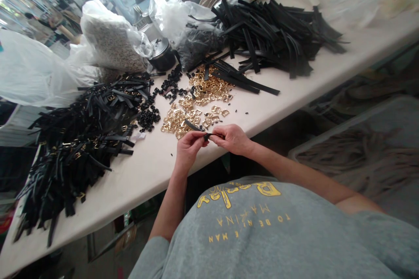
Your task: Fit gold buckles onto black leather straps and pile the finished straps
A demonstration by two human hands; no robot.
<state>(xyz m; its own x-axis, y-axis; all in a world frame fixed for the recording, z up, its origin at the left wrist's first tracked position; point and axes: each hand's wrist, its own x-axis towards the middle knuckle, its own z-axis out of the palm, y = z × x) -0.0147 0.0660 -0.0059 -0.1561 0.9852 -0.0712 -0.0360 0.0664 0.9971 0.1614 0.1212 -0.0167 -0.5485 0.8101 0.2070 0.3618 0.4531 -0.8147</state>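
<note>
Both hands meet at the table's front edge around one black strap point(190, 125). My left hand point(189, 148) pinches it, and the strap's free end sticks out up and to the left past the fingers. My right hand point(231, 138) is closed on the other end of the same strap. A small dark piece, perhaps a keeper loop, sits between the fingertips; whether a buckle is on the strap is hidden. Just beyond the hands lies a spread of gold buckles point(209, 85). Small black loops point(149, 118) are heaped to their left.
Straps with gold buckles attached form a large pile point(75, 157) at the left. Plain black straps point(271, 30) are heaped at the back right. Plastic bags point(108, 37) and a dark metal pot point(163, 54) stand behind. A bin point(360, 148) is right of the table point(144, 187).
</note>
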